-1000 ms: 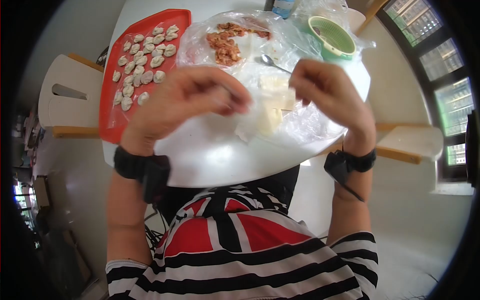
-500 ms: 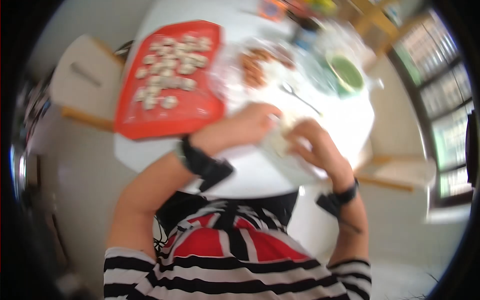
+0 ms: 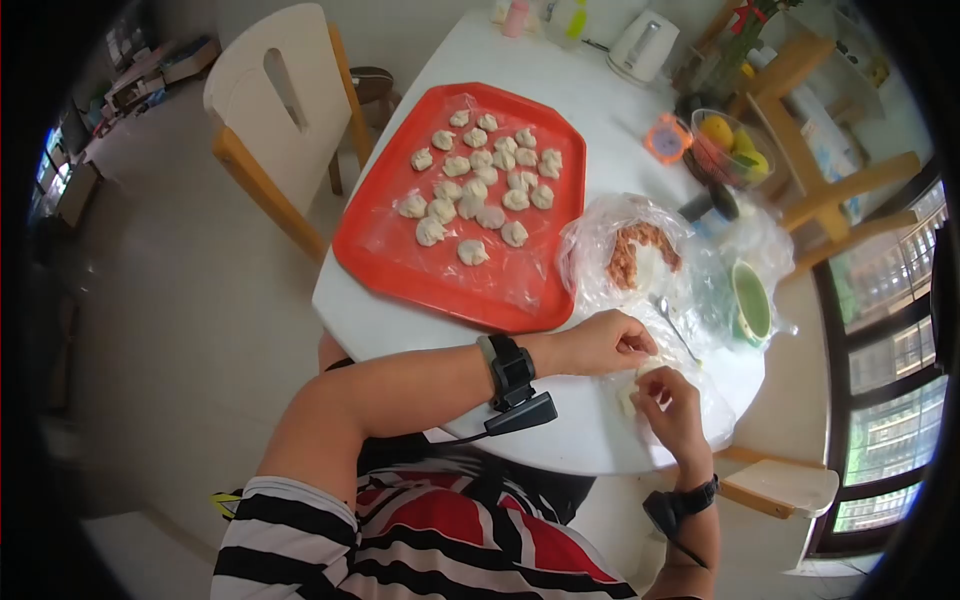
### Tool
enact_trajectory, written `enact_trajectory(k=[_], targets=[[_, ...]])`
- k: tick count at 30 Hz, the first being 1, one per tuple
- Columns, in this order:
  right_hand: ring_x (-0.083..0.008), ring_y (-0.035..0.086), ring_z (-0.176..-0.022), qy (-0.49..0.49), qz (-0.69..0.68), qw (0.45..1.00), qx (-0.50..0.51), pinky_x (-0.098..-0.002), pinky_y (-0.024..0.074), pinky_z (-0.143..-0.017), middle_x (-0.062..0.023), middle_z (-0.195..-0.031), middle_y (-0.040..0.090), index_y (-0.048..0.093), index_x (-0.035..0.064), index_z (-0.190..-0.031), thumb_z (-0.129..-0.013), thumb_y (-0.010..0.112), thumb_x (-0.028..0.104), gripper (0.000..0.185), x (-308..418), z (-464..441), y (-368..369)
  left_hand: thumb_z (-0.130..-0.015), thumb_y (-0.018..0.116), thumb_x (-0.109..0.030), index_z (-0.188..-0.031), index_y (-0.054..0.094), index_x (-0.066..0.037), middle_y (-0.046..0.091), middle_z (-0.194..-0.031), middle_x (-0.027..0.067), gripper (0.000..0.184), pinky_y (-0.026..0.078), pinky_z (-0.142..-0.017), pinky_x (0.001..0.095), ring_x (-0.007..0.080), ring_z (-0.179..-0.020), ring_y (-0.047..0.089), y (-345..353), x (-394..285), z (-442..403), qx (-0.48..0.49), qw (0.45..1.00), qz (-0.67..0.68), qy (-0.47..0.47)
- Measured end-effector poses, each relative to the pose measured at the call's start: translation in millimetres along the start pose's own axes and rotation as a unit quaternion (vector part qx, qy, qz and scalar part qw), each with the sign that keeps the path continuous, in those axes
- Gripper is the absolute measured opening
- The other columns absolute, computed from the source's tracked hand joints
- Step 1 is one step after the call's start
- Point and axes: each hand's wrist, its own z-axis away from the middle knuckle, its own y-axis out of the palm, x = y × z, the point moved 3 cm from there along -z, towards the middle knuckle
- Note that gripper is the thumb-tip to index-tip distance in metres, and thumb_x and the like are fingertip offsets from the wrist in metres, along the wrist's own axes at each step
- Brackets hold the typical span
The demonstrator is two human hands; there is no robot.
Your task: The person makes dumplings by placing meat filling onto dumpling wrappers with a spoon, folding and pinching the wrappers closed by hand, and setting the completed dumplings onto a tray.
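Note:
At the near right part of the table, my left hand [image 3: 608,343] is closed, with thumb and fingers pinched together. Its fingers hide whatever may be between them. Just below, my right hand [image 3: 674,408] pinches at a pale round dumpling wrapper [image 3: 628,398], which its fingers partly cover. The wrapper lies over clear plastic, close to both hands. Beyond the hands, a metal spoon [image 3: 679,330] rests beside a plastic bag of reddish meat filling [image 3: 625,262]. To the left, a red tray [image 3: 375,268] bears several rows of folded dumplings [image 3: 472,252].
A green bowl [image 3: 750,304] stands tilted in view at the right. Farther back are a fruit bowl [image 3: 732,152], an orange clock-like object [image 3: 667,139] and a white kettle [image 3: 643,48]. Chairs [image 3: 268,110] surround the white table [image 3: 420,345].
The view has turned left, so the table and my hands appear farther right. My hands stay close together at the wrapper, with the left fingers now more tightly pinched.

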Motion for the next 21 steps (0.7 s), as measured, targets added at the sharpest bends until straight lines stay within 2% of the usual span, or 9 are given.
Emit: enact_trajectory(k=[4,7,8,12,14,15,17,19,21], targets=[[-0.0101,0.057,-0.072,0.038,-0.045,0.998,-0.012,-0.0250,0.0447,-0.064,-0.0028,-0.080,0.064,0.065,0.0019,-0.091,-0.077,0.071,0.001,0.016,-1,0,-5,-0.088,0.066,-0.013,-0.115,0.062,0.001,0.066,-0.106,0.0092,0.030,0.050,-0.085,0.0259,0.0111,-0.094,0.061,4,-8,1,0.000,1.000,0.007,-0.028],[-0.0061,0.057,-0.077,0.067,-0.202,0.973,-0.093,-0.0209,0.0449,-0.064,-0.0023,-0.086,0.064,0.063,-0.0002,-0.092,-0.082,0.069,0.000,0.012,-3,-2,-18,-0.086,0.069,-0.015,-0.120,0.059,0.001,0.065,-0.111,0.0099,0.038,0.050,-0.086,0.0285,0.0119,-0.099,0.060,8,-19,7,-0.008,0.999,-0.034,-0.033],[-0.0067,0.058,-0.078,0.086,-0.252,0.959,-0.099,-0.0209,0.0456,-0.066,-0.0030,-0.087,0.064,0.063,-0.0002,-0.094,-0.081,0.069,-0.002,0.014,2,-2,-23,-0.085,0.071,-0.016,-0.124,0.056,0.000,0.064,-0.113,0.0101,0.045,0.049,-0.087,0.0301,0.0126,-0.101,0.060,9,-22,9,-0.018,0.997,-0.068,-0.028],[-0.0078,0.058,-0.081,0.104,-0.395,0.908,-0.088,-0.0206,0.0461,-0.074,-0.0051,-0.092,0.061,0.059,-0.0019,-0.100,-0.081,0.065,-0.006,0.020,10,-9,-27,-0.082,0.074,-0.017,-0.131,0.050,-0.001,0.061,-0.117,0.0122,0.057,0.049,-0.088,0.0323,0.0152,-0.105,0.059,14,-19,8,-0.013,1.000,-0.014,0.011],[-0.0090,0.057,-0.084,0.086,-0.458,0.882,-0.071,-0.0222,0.0459,-0.077,-0.0050,-0.094,0.058,0.057,-0.0027,-0.102,-0.081,0.061,-0.005,0.021,16,-15,-26,-0.081,0.075,-0.017,-0.135,0.045,-0.002,0.061,-0.118,0.0142,0.063,0.049,-0.090,0.0328,0.0175,-0.107,0.059,13,-18,7,0.008,0.992,0.128,-0.021],[-0.0116,0.058,-0.083,0.060,-0.476,0.876,-0.054,-0.0244,0.0468,-0.077,-0.0050,-0.091,0.057,0.056,-0.0020,-0.100,-0.080,0.058,-0.002,0.020,14,-18,-28,-0.083,0.074,-0.015,-0.137,0.042,-0.002,0.060,-0.118,0.0152,0.065,0.049,-0.091,0.0328,0.0181,-0.107,0.059,9,-20,5,0.022,0.995,0.099,-0.003],[-0.0139,0.058,-0.083,0.045,-0.517,0.854,-0.043,-0.0262,0.0476,-0.077,-0.0046,-0.088,0.056,0.056,-0.0015,-0.098,-0.080,0.054,0.000,0.018,21,-22,-32,-0.084,0.073,-0.012,-0.138,0.040,-0.001,0.060,-0.118,0.0137,0.065,0.049,-0.091,0.0325,0.0167,-0.106,0.059,7,-19,3,0.041,0.985,0.160,-0.043],[-0.0157,0.059,-0.084,0.025,-0.558,0.828,-0.037,-0.0278,0.0484,-0.078,-0.0059,-0.089,0.057,0.055,-0.0007,-0.096,-0.080,0.052,0.000,0.016,17,-27,-34,-0.085,0.073,-0.014,-0.137,0.040,-0.001,0.060,-0.118,0.0122,0.063,0.048,-0.093,0.0326,0.0172,-0.108,0.059,6,-13,1,0.016,0.979,0.200,-0.025],[-0.0162,0.059,-0.086,0.033,-0.605,0.795,-0.020,-0.0292,0.0486,-0.080,-0.0065,-0.090,0.058,0.055,0.0000,-0.095,-0.080,0.051,-0.002,0.016,17,-29,-38,-0.088,0.071,-0.024,-0.136,0.041,-0.002,0.059,-0.119,0.0116,0.061,0.045,-0.098,0.0342,0.0194,-0.113,0.057,4,-22,6,0.011,0.924,0.341,-0.170]])
